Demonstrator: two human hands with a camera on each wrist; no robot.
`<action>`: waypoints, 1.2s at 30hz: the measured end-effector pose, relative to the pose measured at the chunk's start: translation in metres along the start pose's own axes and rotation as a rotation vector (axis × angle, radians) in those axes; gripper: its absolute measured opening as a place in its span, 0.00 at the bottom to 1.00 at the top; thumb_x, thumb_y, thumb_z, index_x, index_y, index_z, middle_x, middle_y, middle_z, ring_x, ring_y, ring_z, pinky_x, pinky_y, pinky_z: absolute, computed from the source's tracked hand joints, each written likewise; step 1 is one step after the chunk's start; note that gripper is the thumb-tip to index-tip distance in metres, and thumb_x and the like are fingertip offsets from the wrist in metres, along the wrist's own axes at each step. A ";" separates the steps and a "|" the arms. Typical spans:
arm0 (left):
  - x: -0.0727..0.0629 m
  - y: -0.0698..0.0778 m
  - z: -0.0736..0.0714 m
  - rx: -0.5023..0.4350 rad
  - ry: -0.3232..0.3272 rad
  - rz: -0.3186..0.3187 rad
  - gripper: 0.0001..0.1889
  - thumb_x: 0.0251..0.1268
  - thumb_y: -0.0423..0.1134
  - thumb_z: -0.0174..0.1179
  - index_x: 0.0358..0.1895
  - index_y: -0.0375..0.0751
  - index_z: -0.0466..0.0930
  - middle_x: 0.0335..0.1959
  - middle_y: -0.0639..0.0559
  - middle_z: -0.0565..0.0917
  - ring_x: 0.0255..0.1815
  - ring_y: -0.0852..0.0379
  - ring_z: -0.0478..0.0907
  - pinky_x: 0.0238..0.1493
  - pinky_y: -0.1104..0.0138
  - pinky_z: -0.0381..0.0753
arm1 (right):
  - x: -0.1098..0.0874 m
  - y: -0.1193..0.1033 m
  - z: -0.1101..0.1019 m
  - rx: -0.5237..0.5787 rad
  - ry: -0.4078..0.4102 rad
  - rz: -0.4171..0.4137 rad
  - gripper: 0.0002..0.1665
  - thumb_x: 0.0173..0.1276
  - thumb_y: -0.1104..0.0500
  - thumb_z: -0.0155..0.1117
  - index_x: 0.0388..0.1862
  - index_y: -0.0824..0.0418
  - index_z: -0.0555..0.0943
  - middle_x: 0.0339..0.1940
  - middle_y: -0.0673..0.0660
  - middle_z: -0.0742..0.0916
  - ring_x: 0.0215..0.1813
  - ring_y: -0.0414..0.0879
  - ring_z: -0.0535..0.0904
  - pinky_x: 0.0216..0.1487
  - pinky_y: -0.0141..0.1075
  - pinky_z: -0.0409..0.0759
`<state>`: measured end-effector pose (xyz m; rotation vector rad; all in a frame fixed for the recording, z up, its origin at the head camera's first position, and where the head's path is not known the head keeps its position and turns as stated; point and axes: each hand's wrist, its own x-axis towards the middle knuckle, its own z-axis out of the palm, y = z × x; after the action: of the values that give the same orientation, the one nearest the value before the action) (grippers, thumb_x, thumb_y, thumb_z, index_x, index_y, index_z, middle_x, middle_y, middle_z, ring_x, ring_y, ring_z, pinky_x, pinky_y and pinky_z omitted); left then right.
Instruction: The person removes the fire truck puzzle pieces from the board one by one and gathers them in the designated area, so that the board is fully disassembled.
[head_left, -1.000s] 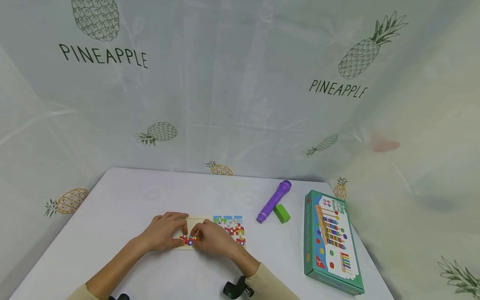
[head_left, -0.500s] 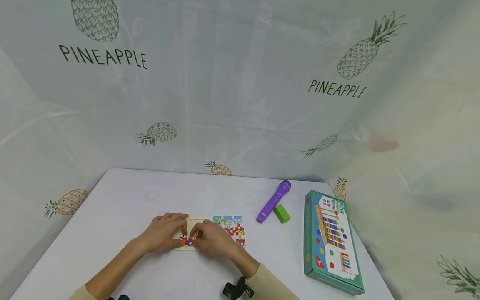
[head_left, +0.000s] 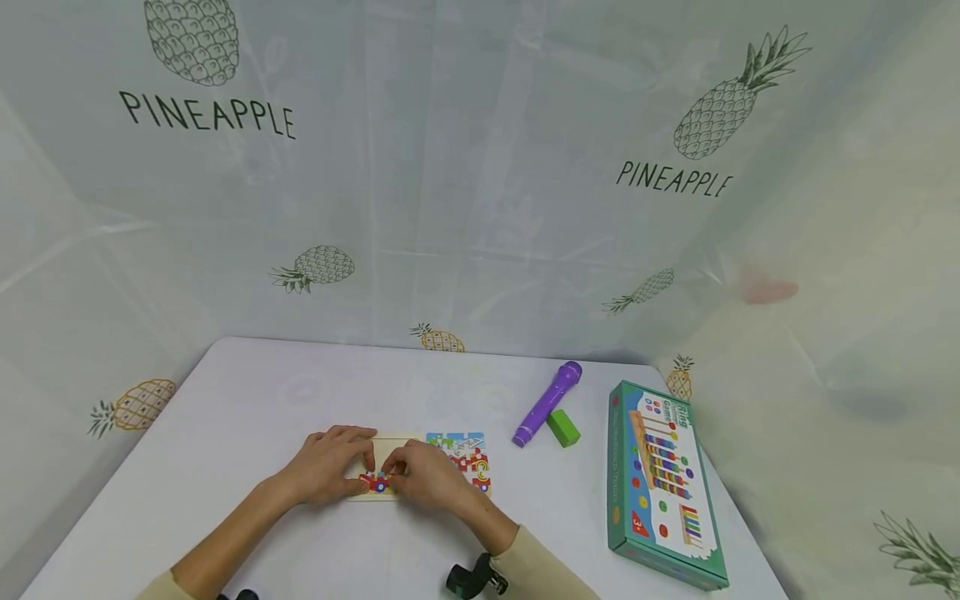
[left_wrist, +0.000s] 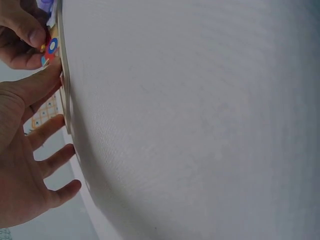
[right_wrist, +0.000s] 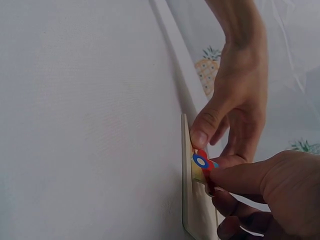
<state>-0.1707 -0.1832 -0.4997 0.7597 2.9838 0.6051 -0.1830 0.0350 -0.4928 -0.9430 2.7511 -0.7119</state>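
Note:
A wooden puzzle board (head_left: 397,448) lies on the white table, and a red puzzle piece (head_left: 379,482) with a blue wheel sits low on it. My right hand (head_left: 429,477) pinches this piece between thumb and fingers; in the right wrist view the piece (right_wrist: 202,162) stands tilted off the board (right_wrist: 187,190). From the left side, my left hand (head_left: 330,463) rests on the board, its thumb touching the piece's left end. In the left wrist view the left hand's (left_wrist: 25,150) other fingers are spread and fairly straight. The piece's right end is hidden by the right hand.
Right of the board are joined picture pieces (head_left: 472,460), partly behind the right hand. Beyond them lie a purple toy microphone (head_left: 547,404) and a green block (head_left: 564,427). A green-edged toy box (head_left: 667,483) lies on the table's right side. A pineapple-print curtain (head_left: 480,208) hangs behind.
The right fingers have shifted very slightly to the right, showing a little more of the red piece. The left hand and the other objects stay in place.

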 end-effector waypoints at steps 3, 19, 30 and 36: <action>0.000 0.000 0.000 0.000 0.000 0.000 0.13 0.55 0.49 0.75 0.32 0.67 0.77 0.67 0.48 0.76 0.66 0.39 0.70 0.54 0.32 0.67 | 0.000 0.000 0.001 0.004 0.007 0.004 0.04 0.66 0.58 0.71 0.39 0.52 0.88 0.27 0.39 0.79 0.30 0.29 0.70 0.32 0.24 0.69; 0.000 -0.001 0.000 -0.006 -0.004 -0.002 0.13 0.55 0.50 0.75 0.32 0.68 0.77 0.68 0.48 0.76 0.67 0.40 0.70 0.55 0.32 0.67 | -0.004 0.001 -0.001 0.092 0.002 0.000 0.03 0.68 0.58 0.68 0.40 0.52 0.86 0.24 0.38 0.80 0.27 0.28 0.72 0.32 0.25 0.70; 0.000 -0.002 0.002 0.005 0.015 0.007 0.14 0.53 0.50 0.76 0.31 0.68 0.76 0.67 0.49 0.76 0.66 0.41 0.71 0.54 0.33 0.67 | -0.018 0.018 -0.025 0.169 0.025 0.006 0.04 0.69 0.58 0.66 0.41 0.52 0.86 0.28 0.39 0.81 0.28 0.31 0.73 0.29 0.26 0.72; 0.000 -0.001 0.001 -0.001 0.017 0.012 0.14 0.53 0.50 0.75 0.31 0.69 0.76 0.67 0.49 0.76 0.66 0.40 0.71 0.54 0.33 0.67 | -0.028 0.036 -0.040 0.200 0.021 0.046 0.04 0.69 0.57 0.67 0.40 0.50 0.87 0.29 0.40 0.82 0.30 0.32 0.75 0.31 0.27 0.74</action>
<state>-0.1709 -0.1842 -0.5015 0.7773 2.9964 0.6169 -0.1914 0.0923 -0.4757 -0.8326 2.6473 -0.9725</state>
